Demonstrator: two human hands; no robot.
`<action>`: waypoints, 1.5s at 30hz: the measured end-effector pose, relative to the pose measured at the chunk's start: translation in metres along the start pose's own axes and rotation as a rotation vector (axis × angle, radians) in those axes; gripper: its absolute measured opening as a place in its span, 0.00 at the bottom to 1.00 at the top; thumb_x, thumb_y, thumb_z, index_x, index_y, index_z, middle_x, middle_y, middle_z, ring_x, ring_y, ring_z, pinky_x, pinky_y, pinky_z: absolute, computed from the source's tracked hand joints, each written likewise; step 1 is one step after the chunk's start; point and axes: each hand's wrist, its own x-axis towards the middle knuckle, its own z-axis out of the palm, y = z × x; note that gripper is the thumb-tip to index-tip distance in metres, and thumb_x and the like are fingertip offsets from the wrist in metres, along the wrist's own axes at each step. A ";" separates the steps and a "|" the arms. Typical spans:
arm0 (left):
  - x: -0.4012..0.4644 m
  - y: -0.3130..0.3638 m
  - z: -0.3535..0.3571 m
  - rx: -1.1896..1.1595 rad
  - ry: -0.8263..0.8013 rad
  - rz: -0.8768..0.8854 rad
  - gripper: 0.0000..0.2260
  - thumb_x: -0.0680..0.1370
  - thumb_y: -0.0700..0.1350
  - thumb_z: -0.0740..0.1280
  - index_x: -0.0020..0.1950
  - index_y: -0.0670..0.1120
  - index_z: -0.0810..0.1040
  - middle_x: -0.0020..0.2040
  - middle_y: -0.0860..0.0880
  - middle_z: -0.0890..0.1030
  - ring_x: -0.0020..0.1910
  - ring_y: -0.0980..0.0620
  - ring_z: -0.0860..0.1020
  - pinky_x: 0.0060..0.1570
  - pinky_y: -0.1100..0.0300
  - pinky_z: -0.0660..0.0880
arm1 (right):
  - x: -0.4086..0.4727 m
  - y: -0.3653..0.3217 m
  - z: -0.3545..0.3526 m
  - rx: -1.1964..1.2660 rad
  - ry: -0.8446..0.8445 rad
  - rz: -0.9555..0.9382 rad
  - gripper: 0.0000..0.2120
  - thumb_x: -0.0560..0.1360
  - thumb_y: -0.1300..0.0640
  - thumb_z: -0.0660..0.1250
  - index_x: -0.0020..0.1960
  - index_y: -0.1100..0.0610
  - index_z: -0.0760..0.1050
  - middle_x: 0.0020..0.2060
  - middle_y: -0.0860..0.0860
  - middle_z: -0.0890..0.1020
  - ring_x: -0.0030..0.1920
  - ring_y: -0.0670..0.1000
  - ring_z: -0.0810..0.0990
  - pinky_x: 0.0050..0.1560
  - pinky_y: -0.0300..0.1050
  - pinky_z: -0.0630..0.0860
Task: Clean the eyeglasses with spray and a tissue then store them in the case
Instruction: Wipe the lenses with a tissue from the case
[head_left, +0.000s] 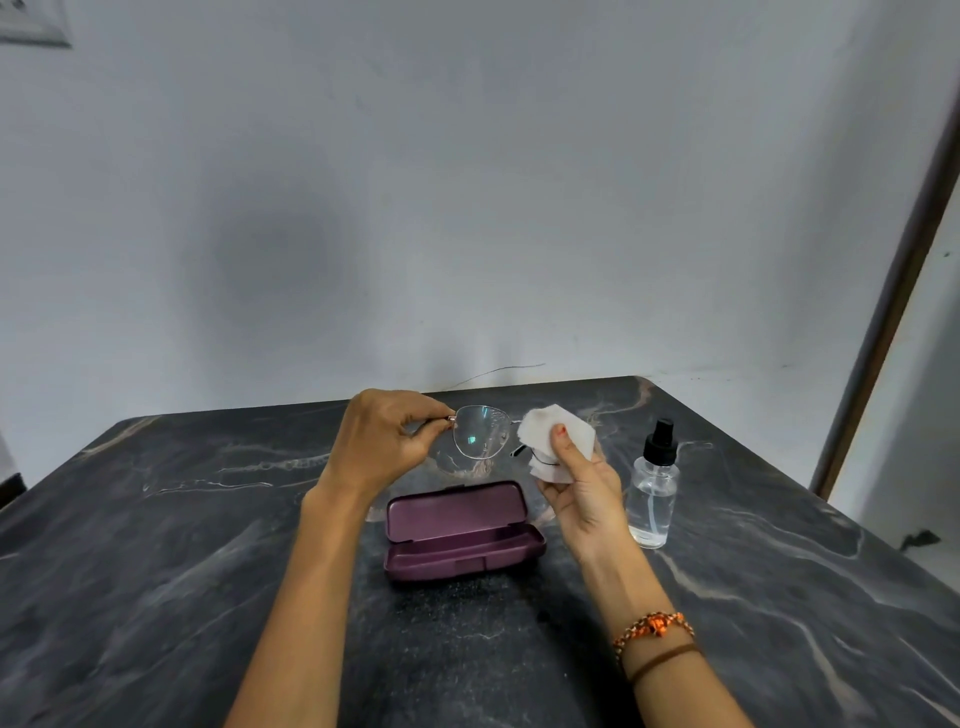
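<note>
Thin metal-framed eyeglasses (480, 431) are held up above the table. My left hand (382, 441) pinches their left hinge corner. My right hand (584, 488) grips a white tissue (550, 431) folded over the right lens, thumb pressed on its front; that lens is hidden by the tissue. Below the hands, a purple glasses case (462, 530) lies open on the dark marble table (182, 545), with nothing inside. A clear spray bottle (653, 493) with a black nozzle stands upright just right of my right hand.
The table's far edge meets a grey wall (467, 208). A brown door frame (893, 291) runs down at the right, beyond the table's right edge.
</note>
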 end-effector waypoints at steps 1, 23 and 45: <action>0.001 0.002 0.001 -0.009 -0.006 0.006 0.08 0.61 0.29 0.77 0.36 0.38 0.84 0.33 0.45 0.84 0.32 0.51 0.82 0.33 0.62 0.78 | 0.000 0.000 0.000 0.078 0.006 0.023 0.05 0.73 0.65 0.65 0.40 0.57 0.76 0.28 0.49 0.84 0.33 0.47 0.82 0.31 0.36 0.79; 0.002 0.004 0.006 -0.019 -0.019 0.045 0.05 0.63 0.32 0.75 0.36 0.39 0.84 0.33 0.45 0.84 0.32 0.51 0.83 0.32 0.59 0.78 | 0.000 -0.002 0.000 0.098 -0.041 0.046 0.03 0.74 0.63 0.64 0.46 0.57 0.74 0.41 0.52 0.79 0.41 0.48 0.77 0.38 0.38 0.75; 0.004 0.006 0.007 -0.021 -0.027 0.079 0.03 0.64 0.32 0.73 0.35 0.38 0.83 0.31 0.45 0.84 0.28 0.50 0.82 0.26 0.57 0.78 | -0.004 0.001 0.003 0.075 -0.146 0.061 0.07 0.76 0.60 0.61 0.44 0.54 0.77 0.32 0.47 0.84 0.35 0.45 0.81 0.43 0.42 0.72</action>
